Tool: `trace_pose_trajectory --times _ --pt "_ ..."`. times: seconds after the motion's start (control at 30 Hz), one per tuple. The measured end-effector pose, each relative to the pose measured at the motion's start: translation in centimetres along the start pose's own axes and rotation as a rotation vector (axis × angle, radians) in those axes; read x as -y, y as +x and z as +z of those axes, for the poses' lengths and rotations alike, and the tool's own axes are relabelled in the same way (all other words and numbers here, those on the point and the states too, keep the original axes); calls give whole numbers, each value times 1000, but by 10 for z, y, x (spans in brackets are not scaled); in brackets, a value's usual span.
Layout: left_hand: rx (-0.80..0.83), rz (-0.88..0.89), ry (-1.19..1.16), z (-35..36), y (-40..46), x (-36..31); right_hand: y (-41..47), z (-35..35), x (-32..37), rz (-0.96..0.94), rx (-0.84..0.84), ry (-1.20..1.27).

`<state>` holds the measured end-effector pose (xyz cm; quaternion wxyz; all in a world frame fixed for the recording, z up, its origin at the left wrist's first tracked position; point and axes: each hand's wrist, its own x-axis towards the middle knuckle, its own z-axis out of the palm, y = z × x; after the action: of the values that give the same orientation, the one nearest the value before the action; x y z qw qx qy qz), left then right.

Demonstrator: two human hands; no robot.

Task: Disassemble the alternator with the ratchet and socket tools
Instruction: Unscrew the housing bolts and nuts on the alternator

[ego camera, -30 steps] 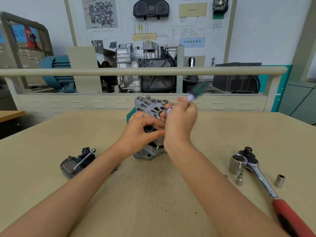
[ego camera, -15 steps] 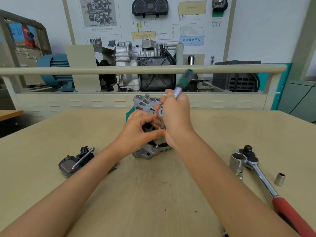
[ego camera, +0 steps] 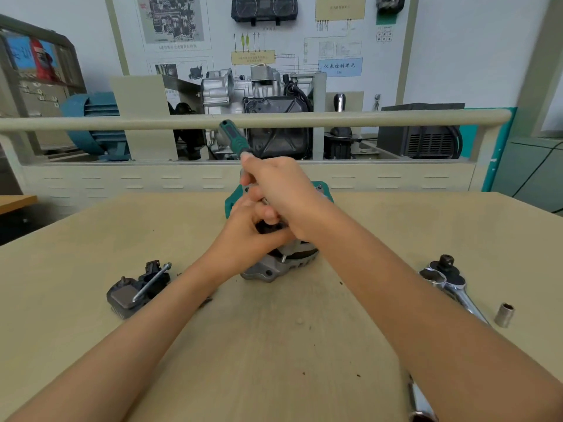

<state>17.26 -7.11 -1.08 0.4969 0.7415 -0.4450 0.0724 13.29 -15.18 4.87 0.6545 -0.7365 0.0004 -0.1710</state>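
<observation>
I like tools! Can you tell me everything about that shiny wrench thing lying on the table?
The ratchet lies flat on the tan table, off to the person's right, and no hand touches it. It looks like polished chrome metal, with a round dark head at its far end. A large silver socket sits against that head. Its handle runs nearer and disappears behind the right forearm.

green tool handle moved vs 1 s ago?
Yes. The green handle in the right hand swung leftward: earlier it pointed up-right of the hand, now up-left across the rail.
</observation>
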Motion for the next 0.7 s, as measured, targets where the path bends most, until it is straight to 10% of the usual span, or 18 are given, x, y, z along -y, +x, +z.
trace_pose_trajectory --times 0.47,0.7 --pt "10 123 174 -2 8 7 0 -73 -24 225 -18 765" --pt "25 96 115 -4 7 5 8 -49 -1 127 94 278"
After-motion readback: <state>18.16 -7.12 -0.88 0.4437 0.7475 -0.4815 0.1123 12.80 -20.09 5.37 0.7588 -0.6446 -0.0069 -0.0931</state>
